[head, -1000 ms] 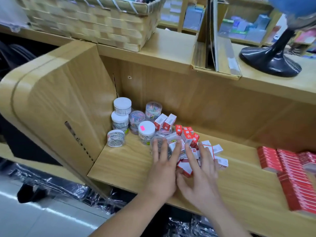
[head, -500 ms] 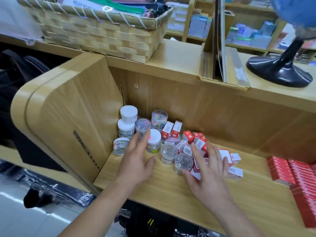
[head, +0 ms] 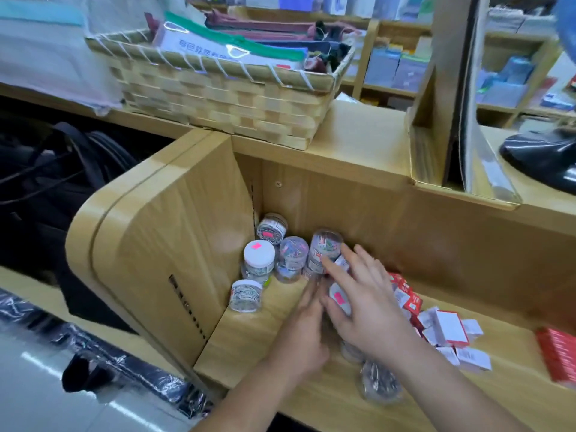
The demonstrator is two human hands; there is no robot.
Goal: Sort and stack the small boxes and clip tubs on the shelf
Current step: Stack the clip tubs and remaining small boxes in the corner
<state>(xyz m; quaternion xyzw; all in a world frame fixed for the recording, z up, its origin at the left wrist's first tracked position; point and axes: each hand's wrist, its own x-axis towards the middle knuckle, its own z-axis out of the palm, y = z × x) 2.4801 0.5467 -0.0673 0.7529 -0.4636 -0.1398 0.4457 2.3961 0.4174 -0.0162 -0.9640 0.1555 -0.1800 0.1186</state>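
Right hand is spread flat, fingers straight, low over the shelf. The left hand sits just beside it, its fingers blurred, so whether it grips anything I cannot tell. Around them it is crowded: the side panel walls off the left, and a heap of small boxes crowds the right wrist, with red packs further right. One clip tub lies under the right forearm.

A white-lidded tub with a pink sticker shows between the right thumb and forefinger. The forefinger tip reaches the tall tub at the back wall. Four more tubs huddle in the corner, all clear of both hands and all showing clips through their walls.

Up on the counter stands a woven basket full of zip pouches, and a black stand is at far right.
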